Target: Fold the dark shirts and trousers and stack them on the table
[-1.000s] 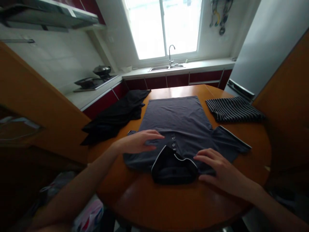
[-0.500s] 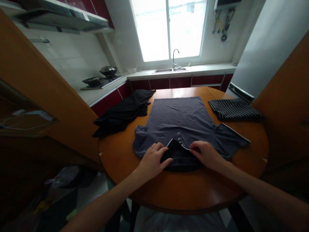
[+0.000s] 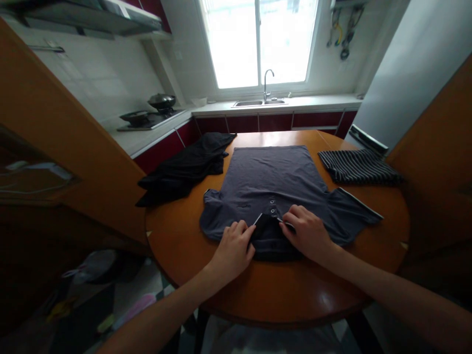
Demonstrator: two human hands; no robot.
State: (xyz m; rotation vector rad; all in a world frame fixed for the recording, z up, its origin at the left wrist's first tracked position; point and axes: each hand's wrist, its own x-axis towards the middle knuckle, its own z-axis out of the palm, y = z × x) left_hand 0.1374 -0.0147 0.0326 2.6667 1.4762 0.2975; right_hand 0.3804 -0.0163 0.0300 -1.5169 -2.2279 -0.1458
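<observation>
A dark grey polo shirt (image 3: 273, 182) lies flat on the round wooden table (image 3: 280, 290), collar toward me, buttons showing. My left hand (image 3: 233, 246) rests on the left side of the dark collar (image 3: 271, 243), fingers curled and pinching its white-trimmed edge. My right hand (image 3: 308, 233) grips the collar's right edge, fingers bent close to the buttons. Both hands sit almost side by side over the collar.
A crumpled black garment (image 3: 184, 169) hangs over the table's left edge. A folded striped garment (image 3: 357, 167) lies at the right rear. Beyond are a counter with a sink (image 3: 258, 103) and a stove (image 3: 149, 118). Bags lie on the floor at the left.
My hands moved from lying flat on the shirt's shoulders inward to the collar and closed on its edges. The camera view drew back a little.
</observation>
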